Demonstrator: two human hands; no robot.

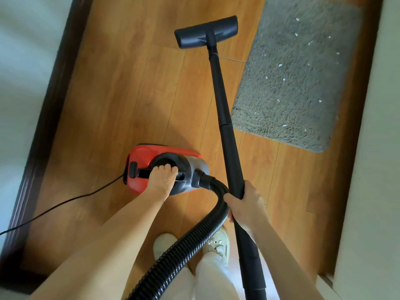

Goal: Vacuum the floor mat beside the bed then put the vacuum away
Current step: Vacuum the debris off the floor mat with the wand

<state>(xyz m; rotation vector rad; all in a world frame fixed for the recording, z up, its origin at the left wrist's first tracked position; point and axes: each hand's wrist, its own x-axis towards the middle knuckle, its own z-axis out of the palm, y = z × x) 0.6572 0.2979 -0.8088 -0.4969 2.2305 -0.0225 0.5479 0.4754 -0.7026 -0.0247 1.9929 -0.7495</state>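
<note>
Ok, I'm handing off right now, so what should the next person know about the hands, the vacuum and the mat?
Left hand grips the red canister by its top handle.
Right hand grips the black wand; the floor head sits on bare wood, left of the mat.
Grey mat has white crumbs scattered on it.
Done: vacuum brought over.
Left: vacuum the mat, put the vacuum away.

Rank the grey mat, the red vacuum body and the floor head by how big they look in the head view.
1. Grey mat, clearly largest.
2. Red vacuum body.
3. Floor head, smallest, though it lies farther from the camera than the body, so that gap is less sure.
</note>
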